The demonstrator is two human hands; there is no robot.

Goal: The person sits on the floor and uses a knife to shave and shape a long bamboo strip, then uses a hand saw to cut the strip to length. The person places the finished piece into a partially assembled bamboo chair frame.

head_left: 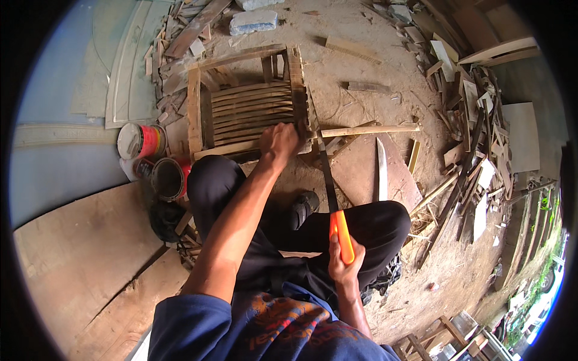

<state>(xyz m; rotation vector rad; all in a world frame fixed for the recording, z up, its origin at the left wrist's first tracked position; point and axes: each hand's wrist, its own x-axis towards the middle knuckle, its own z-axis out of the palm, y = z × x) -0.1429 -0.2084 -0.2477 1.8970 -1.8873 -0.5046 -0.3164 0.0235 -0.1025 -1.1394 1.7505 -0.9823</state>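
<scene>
A slatted wooden frame (194, 114) stands on the ground just beyond my knees, with several curved slats across its middle. My left hand (282, 144) is closed at its near right corner and seems to hold the near rail; the fingertips are hidden. In my right hand (348, 260), low and close to my right thigh, is the orange handle of a saw (327, 174). Its long, narrow, dark blade points away from me and runs up beside the frame's right side. Whether the blade touches the wood I cannot tell.
A pale curved blade (382, 168) lies on a brown board (355, 174) right of the saw. Two open paint cans (170, 179) stand by my left knee. Scrap wood (475, 144) is heaped along the right, with more at the far left. A pale blue block (253, 23) lies farther off.
</scene>
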